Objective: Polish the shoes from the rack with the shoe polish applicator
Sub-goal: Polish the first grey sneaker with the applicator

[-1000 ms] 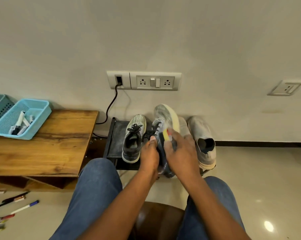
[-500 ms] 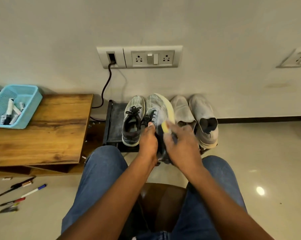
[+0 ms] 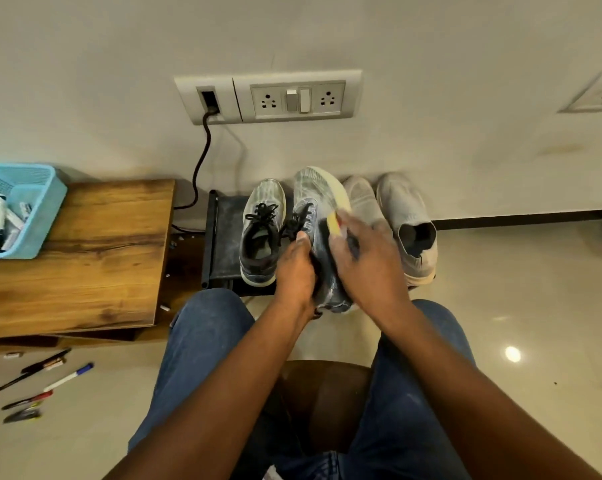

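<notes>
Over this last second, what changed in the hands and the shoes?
The right hand worked the yellow applicator slightly along the held sneaker near its sole edge; motion is small. The left hand keeps gripping that sneaker. The shoes on the rack stayed put; the camera shifted.

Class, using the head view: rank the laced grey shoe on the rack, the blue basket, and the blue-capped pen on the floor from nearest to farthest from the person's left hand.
From the left hand:
1. Laced grey shoe, just beside the hand on the rack.
2. Blue-capped pen, on the floor, lower left.
3. Blue basket, on the wooden table, far left.
</notes>
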